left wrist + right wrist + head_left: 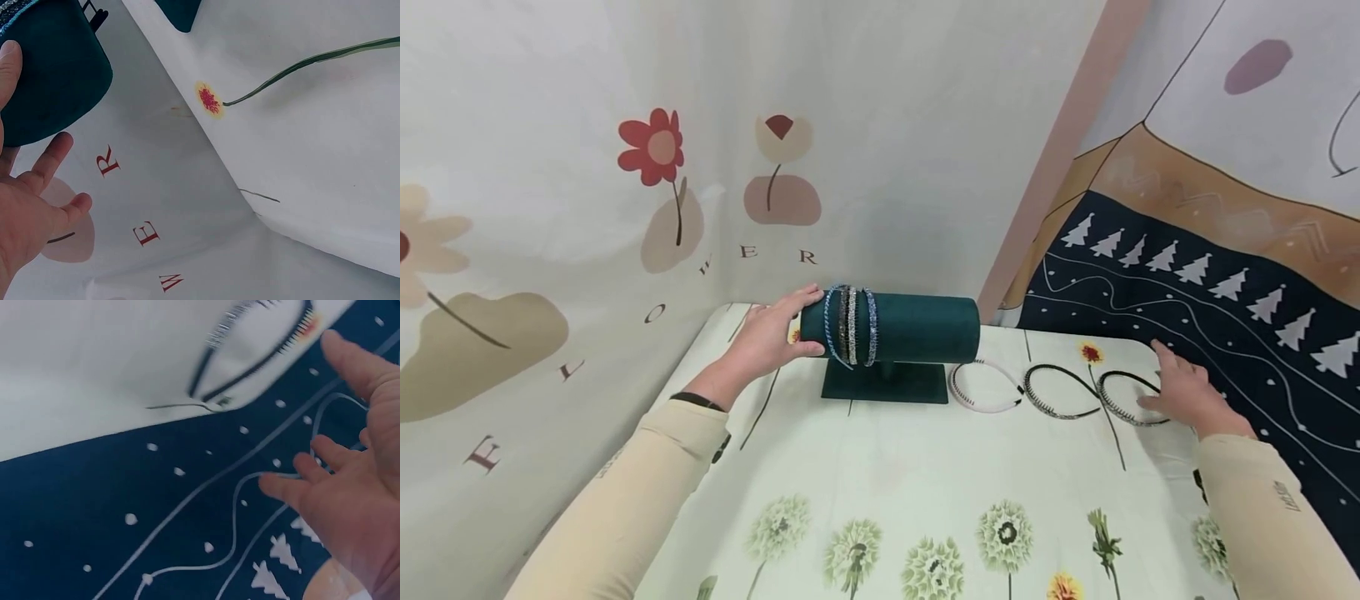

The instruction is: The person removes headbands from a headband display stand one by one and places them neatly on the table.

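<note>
A dark green display roll [925,329] on a flat base stands at the table's back edge. Several sparkly headbands [852,325], blue, dark and silvery, sit round its left part. My left hand [767,333] grips the roll's left end, thumb in front and fingers over the top. In the left wrist view, some fingers spread past the roll. On the right lie a pale headband [957,392], a black headband [1027,393] and another black headband [1112,407]. My right hand [1191,387], fingers extended and holding nothing, is beside the rightmost one; the right wrist view shows them apart.
A white cloth with printed flowers covers the table [895,458]. Pale printed curtains [887,150] hang close behind and to the left. A dark blue cloth with white trees [1187,300] drops along the right edge.
</note>
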